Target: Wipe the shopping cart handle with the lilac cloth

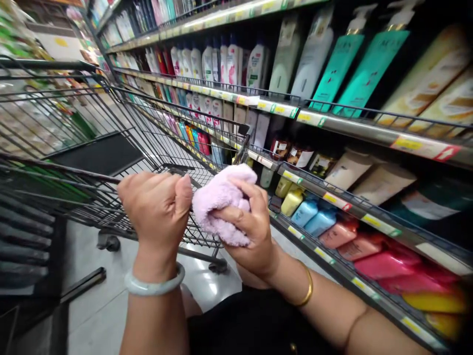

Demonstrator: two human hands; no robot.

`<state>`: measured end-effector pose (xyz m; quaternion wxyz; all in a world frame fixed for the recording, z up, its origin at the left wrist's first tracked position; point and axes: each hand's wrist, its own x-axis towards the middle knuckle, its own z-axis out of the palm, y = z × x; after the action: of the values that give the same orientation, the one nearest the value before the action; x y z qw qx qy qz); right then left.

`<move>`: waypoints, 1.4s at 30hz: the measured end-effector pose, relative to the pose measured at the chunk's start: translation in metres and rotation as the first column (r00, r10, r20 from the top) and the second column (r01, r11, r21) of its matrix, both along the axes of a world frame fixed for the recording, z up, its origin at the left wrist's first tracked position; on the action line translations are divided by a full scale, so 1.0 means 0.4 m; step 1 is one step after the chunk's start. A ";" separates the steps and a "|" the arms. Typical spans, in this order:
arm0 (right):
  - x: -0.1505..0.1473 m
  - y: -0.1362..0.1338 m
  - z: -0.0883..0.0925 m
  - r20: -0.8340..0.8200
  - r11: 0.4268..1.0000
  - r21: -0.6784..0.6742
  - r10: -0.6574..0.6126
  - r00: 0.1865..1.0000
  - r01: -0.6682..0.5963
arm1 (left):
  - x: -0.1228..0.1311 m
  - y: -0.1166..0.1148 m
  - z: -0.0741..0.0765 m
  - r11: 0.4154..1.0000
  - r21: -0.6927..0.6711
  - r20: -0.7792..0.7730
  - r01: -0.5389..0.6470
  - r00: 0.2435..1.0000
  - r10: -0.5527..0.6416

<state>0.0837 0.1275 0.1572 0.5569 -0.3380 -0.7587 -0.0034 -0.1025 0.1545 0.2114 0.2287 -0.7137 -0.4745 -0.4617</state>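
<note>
My right hand (pixel 251 227) is closed around a bunched, fluffy pale pink cloth (pixel 218 202), with fingers pressed into its folds. Beside it, my left hand (pixel 157 204) is a fist with its back toward me and the thumb on the right side. What its curled fingers hold, if anything, is hidden. A black wire shopping cart (pixel 188 158) stands just beyond both hands. Its left rim runs up to my left fist, but I cannot tell whether the fist grips it. The cloth hides part of the cart's near end.
Shelves on the right hold several turquoise pump bottles (pixel 377 69), white shampoo bottles (pixel 256 66) and, lower down, pink bottles (pixel 388 259). Price labels line the shelf edge (pixel 369 129). A dark slatted stand (pixel 22 251) is at the left, above a pale tiled floor (pixel 99 305).
</note>
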 end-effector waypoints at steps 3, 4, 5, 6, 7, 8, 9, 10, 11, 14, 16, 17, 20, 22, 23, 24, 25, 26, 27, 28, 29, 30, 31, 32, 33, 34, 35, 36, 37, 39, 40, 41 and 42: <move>-0.007 -0.023 0.005 -0.052 0.997 0.042 0.069 0.996 -0.067 | 0.003 0.011 -0.002 0.998 0.049 0.001 0.033 0.999 -0.033; -0.010 -0.027 0.011 -0.057 0.995 0.070 0.071 0.996 -0.067 | 0.001 0.015 -0.004 0.997 0.063 0.005 0.040 0.999 -0.041; -0.013 -0.030 0.018 -0.046 0.994 0.095 0.062 0.997 -0.058 | -0.001 0.019 -0.007 0.996 0.072 0.008 0.044 0.999 -0.045; -0.017 -0.030 0.025 -0.026 0.992 0.116 0.043 0.999 -0.039 | -0.003 0.023 -0.011 0.996 0.080 0.004 0.050 0.999 -0.051; -0.021 -0.028 0.030 -0.003 0.991 0.134 0.014 1.000 -0.014 | -0.004 0.028 -0.013 0.995 0.084 -0.001 0.053 0.999 -0.053; -0.025 -0.024 0.031 0.023 0.989 0.148 -0.017 1.000 0.014 | -0.003 0.031 -0.016 0.996 0.071 -0.010 0.055 0.998 -0.054; -0.028 -0.020 0.027 0.043 0.986 0.164 -0.046 0.998 0.039 | 0.000 0.034 -0.017 0.997 0.051 -0.020 0.054 0.998 -0.053; -0.030 -0.014 0.020 0.046 0.980 0.187 -0.070 0.996 0.060 | 0.006 0.037 -0.017 0.998 0.034 -0.023 0.048 0.999 -0.048; -0.030 -0.007 0.010 0.037 0.974 0.215 -0.081 0.996 0.071 | 0.013 0.038 -0.017 0.999 0.012 -0.023 0.038 0.999 -0.038; -0.015 0.015 -0.017 0.008 0.964 0.256 -0.075 0.997 0.070 | 0.046 0.039 -0.015 1.000 -0.013 -0.009 -0.027 1.000 0.027; 0.003 0.025 -0.019 0.005 0.971 0.227 -0.077 0.997 0.073 | 0.066 0.037 -0.015 0.999 -0.021 -0.046 -0.048 0.998 0.047; 0.013 0.027 -0.015 0.002 0.976 0.203 -0.084 0.996 0.082 | 0.072 0.036 -0.015 0.999 -0.029 -0.079 -0.032 0.996 0.030; 0.034 0.025 -0.007 -0.010 0.982 0.141 -0.124 0.992 0.125 | 0.065 0.030 -0.018 0.997 -0.069 -0.126 0.042 0.991 -0.050; 0.042 0.021 -0.013 0.011 0.982 0.136 -0.135 0.991 0.132 | 0.033 0.030 -0.019 0.997 -0.077 -0.086 0.004 0.996 -0.011; 0.046 0.021 -0.017 0.022 0.981 0.147 -0.131 0.991 0.126 | 0.011 0.032 -0.019 0.996 -0.071 -0.059 -0.050 0.997 0.046; 0.049 0.022 -0.020 0.030 0.981 0.156 -0.123 0.992 0.117 | -0.016 0.036 -0.018 0.991 -0.060 -0.031 -0.118 0.993 0.117; 0.051 0.024 -0.020 0.030 0.980 0.163 -0.117 0.993 0.110 | -0.043 0.041 -0.017 0.982 -0.049 -0.005 -0.185 0.983 0.185; 0.053 0.027 -0.015 0.020 0.979 0.173 -0.116 0.993 0.111 | -0.071 0.047 -0.016 0.971 -0.049 0.017 -0.232 0.972 0.233; 0.053 0.030 -0.006 0.005 0.975 0.186 -0.122 0.993 0.119 | -0.095 0.054 -0.015 0.964 -0.055 0.037 -0.260 0.964 0.262; 0.051 0.034 0.006 -0.010 0.970 0.207 -0.132 0.991 0.131 | -0.116 0.060 -0.014 0.960 -0.063 0.053 -0.272 0.960 0.276; 0.048 0.038 0.020 -0.016 0.962 0.232 -0.145 0.989 0.145 | -0.132 0.066 -0.013 0.958 -0.066 0.067 -0.277 0.957 0.282; 0.043 0.042 0.034 -0.009 0.952 0.261 -0.162 0.987 0.159 | -0.143 0.070 -0.012 0.958 -0.064 0.075 -0.278 0.956 0.283; 0.037 0.048 0.046 0.011 0.940 0.292 -0.186 0.983 0.174 | -0.148 0.073 -0.012 0.958 -0.060 0.079 -0.280 0.956 0.284; 0.031 0.055 0.054 0.042 0.928 0.321 -0.214 0.976 0.190 | -0.149 0.074 -0.012 0.956 -0.055 0.081 -0.287 0.953 0.291; 0.027 0.064 0.058 0.075 0.914 0.351 -0.245 0.967 0.204 | -0.147 0.074 -0.012 0.955 -0.055 0.083 -0.291 0.952 0.295; 0.024 0.076 0.058 0.103 0.897 0.384 -0.275 0.956 0.217 | -0.143 0.073 -0.011 0.955 -0.064 0.084 -0.288 0.953 0.293; 0.023 0.090 0.055 0.120 0.879 0.420 -0.300 0.946 0.226 | -0.138 0.071 -0.011 0.957 -0.076 0.084 -0.281 0.954 0.287; 0.025 0.107 0.050 0.129 0.861 0.456 -0.317 0.940 0.228 | -0.132 0.070 -0.011 0.957 -0.089 0.082 -0.275 0.956 0.282; 0.029 0.124 0.044 0.132 0.845 0.483 -0.327 0.936 0.227 | -0.126 0.069 -0.010 0.957 -0.102 0.077 -0.272 0.957 0.280; 0.042 0.155 0.035 0.131 0.828 0.508 -0.345 0.930 0.235 | -0.114 0.070 -0.010 0.955 -0.124 0.067 -0.269 0.958 0.278; 0.052 0.163 0.033 0.129 0.828 0.506 -0.350 0.928 0.242 | -0.107 0.071 -0.010 0.953 -0.134 0.061 -0.270 0.958 0.280; 0.064 0.163 0.033 0.113 0.829 0.492 -0.363 0.925 0.266 | -0.099 0.072 -0.010 0.952 -0.142 0.054 -0.273 0.958 0.282; 0.078 0.154 0.033 0.089 0.832 0.469 -0.379 0.921 0.297 | -0.091 0.073 -0.011 0.950 -0.148 0.044 -0.275 0.958 0.284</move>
<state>0.1148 0.1889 0.1705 0.5398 -0.3285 -0.7119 -0.3064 -0.1390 0.1838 0.2071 0.2256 -0.6383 -0.6090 -0.4132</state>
